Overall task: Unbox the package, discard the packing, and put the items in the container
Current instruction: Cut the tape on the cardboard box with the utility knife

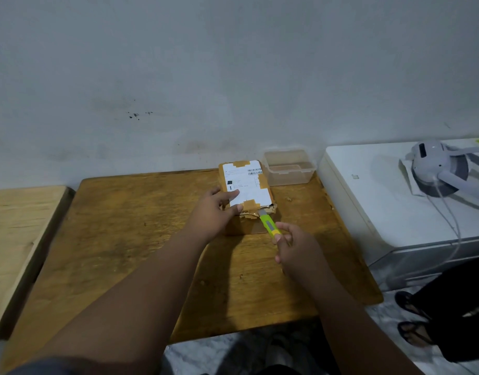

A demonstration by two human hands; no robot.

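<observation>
A cardboard package (246, 182), wrapped in brown tape with a white shipping label on top, rests on the wooden table (141, 239) near its far edge. My left hand (215, 209) presses on the package's near left corner, thumb on the tape. My right hand (295, 247) grips a green and yellow utility knife (269, 223), whose tip sits at the torn near edge of the package. Just right of the package stands an empty clear plastic container (289, 167).
A white appliance (381, 209) stands to the right of the table with a grey headset (438, 169) and cable on it. A lighter wooden surface (19, 226) lies to the left. Another person's sandalled feet (414, 320) are at the lower right. A wall rises behind.
</observation>
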